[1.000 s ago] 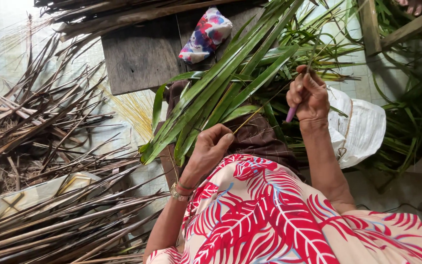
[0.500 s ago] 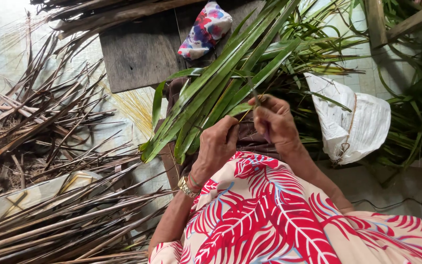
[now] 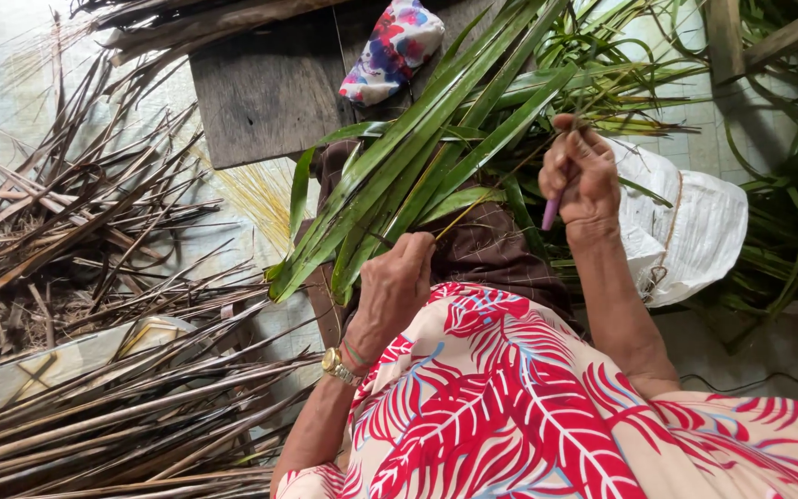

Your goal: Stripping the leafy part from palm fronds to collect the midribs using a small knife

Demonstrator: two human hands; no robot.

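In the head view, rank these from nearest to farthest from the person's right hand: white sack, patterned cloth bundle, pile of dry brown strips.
Measured from the right hand:
1. White sack, just beside the hand, at the right.
2. Patterned cloth bundle, up and to the left, on the wooden board.
3. Pile of dry brown strips, far across at the left edge.

Green palm leaves [image 3: 417,157], red-and-cream leaf-print garment [image 3: 510,397], pink tool handle [image 3: 551,211], white sack [image 3: 695,231], brown dry stalks [image 3: 76,231].
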